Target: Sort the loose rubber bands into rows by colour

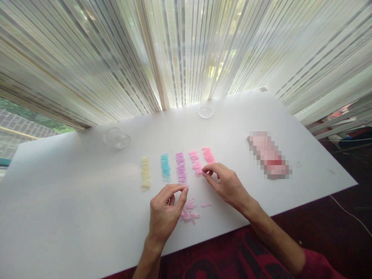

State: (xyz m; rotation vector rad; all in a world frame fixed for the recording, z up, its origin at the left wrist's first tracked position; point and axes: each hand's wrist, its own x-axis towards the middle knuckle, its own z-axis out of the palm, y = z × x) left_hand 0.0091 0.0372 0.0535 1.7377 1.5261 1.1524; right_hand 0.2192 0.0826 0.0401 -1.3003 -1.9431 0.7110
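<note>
Small thin loops, which look like paper clips, lie in several colour rows: a yellow row [145, 173], a blue row [165, 167], a purple row [180, 167], a light pink row [195, 162] and a darker pink row [207, 154]. My left hand [168, 205] is closed in a pinch just below the purple row; what it holds, if anything, is too small to make out. Beside it lies a loose pile of pink loops [190, 213], partly hidden by that hand. My right hand [225, 184] pinches thumb and forefinger together at the light pink row's lower end.
Clear round dishes or lids [119, 138] lie at the back left of the white table [87, 217], with another clear round dish [206, 112] at the back edge. A blurred-out pink object [269, 155] lies to the right. Striped curtains [186, 54] hang behind.
</note>
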